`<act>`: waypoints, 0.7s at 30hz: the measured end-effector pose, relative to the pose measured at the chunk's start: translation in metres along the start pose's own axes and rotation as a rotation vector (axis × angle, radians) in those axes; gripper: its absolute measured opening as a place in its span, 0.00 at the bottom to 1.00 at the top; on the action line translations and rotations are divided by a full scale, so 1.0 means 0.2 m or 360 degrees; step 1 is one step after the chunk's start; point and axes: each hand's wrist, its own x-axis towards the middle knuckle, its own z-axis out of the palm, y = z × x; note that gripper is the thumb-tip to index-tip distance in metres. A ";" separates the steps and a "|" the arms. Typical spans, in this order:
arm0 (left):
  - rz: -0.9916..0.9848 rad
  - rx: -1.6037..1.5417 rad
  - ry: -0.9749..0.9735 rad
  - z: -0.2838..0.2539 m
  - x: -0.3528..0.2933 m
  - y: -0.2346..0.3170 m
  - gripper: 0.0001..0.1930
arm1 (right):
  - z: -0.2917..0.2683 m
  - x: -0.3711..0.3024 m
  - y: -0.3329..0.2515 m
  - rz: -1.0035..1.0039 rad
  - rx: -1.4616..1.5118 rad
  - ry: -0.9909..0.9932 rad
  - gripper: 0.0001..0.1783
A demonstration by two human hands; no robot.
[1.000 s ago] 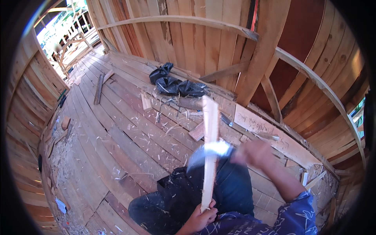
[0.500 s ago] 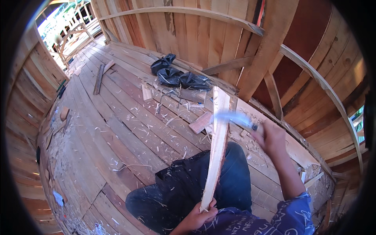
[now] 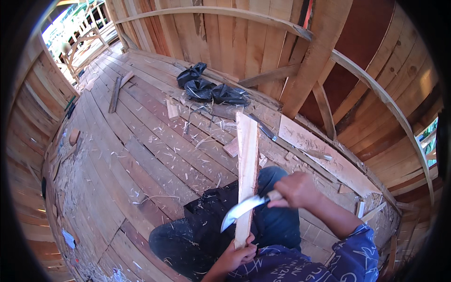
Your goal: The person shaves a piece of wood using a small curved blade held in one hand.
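Note:
My left hand (image 3: pixel 238 255) is closed round the near end of a pale wooden strip (image 3: pixel 247 162). The strip slants up and away from my lap, its right edge rough and darker. In my right hand (image 3: pixel 292 190) is the light handle of a knife with a broad curved blade (image 3: pixel 243 210). The blade lies across the lower part of the strip, a little beyond my left hand, its tip pointing left and toward me. Whether its edge touches the wood I cannot tell. Dark cloth (image 3: pixel 211 211) covers part of my crossed legs.
Shavings and chips litter the plank floor (image 3: pixel 155 164). Beyond the strip lie black plastic bags (image 3: pixel 213 91) and a dark-handled tool (image 3: pixel 263 127). A wide pale board (image 3: pixel 305 141) lies along the right plank wall. A narrow batten (image 3: pixel 114 95) rests at the far left.
My right hand has brought the knife down and toward me, from the strip's upper part to its lower part. The strip's far end has shifted left.

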 end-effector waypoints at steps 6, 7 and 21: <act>0.0066 0.0166 -0.0003 0.01 0.00 0.00 0.11 | 0.04 0.03 0.07 0.0094 0.0002 0.0211 0.28; 0.0073 0.0177 -0.0012 0.00 0.00 0.00 0.11 | 0.04 0.02 0.00 0.0096 -0.0018 0.0166 0.28; 0.0319 0.0771 0.0332 -0.03 0.02 -0.01 0.13 | 0.02 -0.03 0.03 0.0537 0.1150 -0.0171 0.16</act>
